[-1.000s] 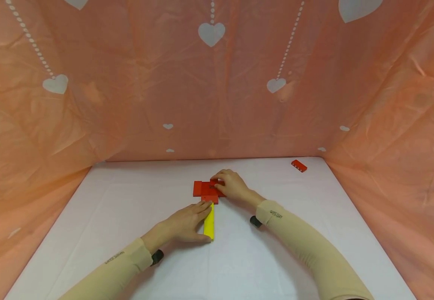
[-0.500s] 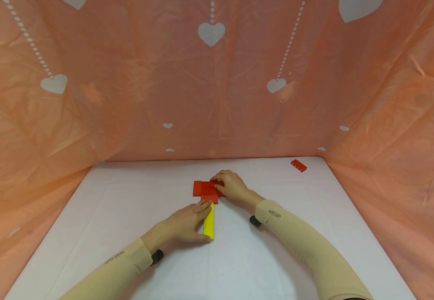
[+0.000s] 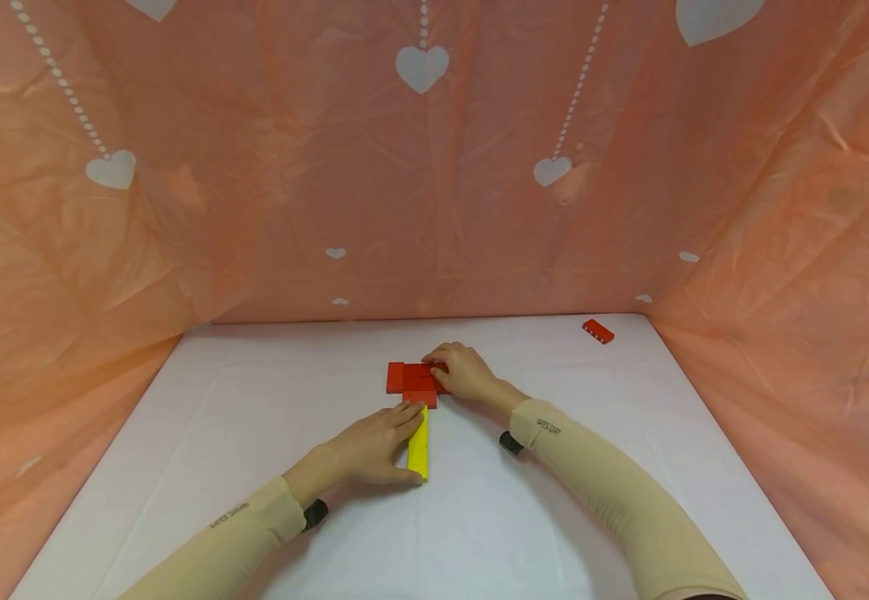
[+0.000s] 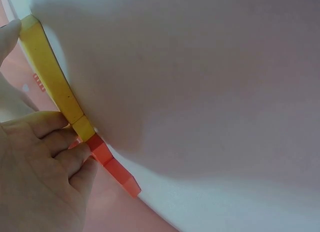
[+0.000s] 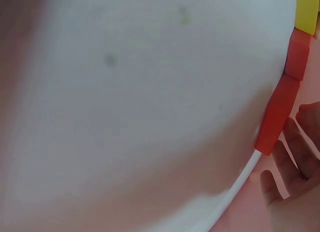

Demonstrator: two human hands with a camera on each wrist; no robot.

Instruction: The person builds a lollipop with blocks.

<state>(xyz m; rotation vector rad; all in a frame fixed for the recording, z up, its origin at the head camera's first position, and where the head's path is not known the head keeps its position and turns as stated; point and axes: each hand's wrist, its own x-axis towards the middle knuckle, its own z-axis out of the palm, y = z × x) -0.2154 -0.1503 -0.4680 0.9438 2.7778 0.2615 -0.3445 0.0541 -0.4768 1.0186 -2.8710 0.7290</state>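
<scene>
In the head view my left hand [image 3: 377, 442] spans a long yellow block [image 3: 418, 446], thumb at its near end and fingertips at its far end. The left wrist view shows the thumb against one end of the yellow block [image 4: 52, 71] and the fingers along its side, by the seam to the red blocks [image 4: 120, 169]. A cluster of flat red blocks [image 3: 415, 377] lies just beyond. My right hand [image 3: 466, 372] holds the cluster's right part between thumb and fingers, hiding some of it. In the right wrist view its fingers touch a red block [image 5: 280, 109].
A loose red block [image 3: 598, 331] with white dots along one side lies at the back right of the white table [image 3: 554, 517]. Peach-coloured curtains [image 3: 434, 192] with white hearts stand behind the table and at both sides.
My right hand has shifted very slightly, and a dark mark beside its thumb on the red blocks looks thinner. The left hand and the yellow block stay where they were.
</scene>
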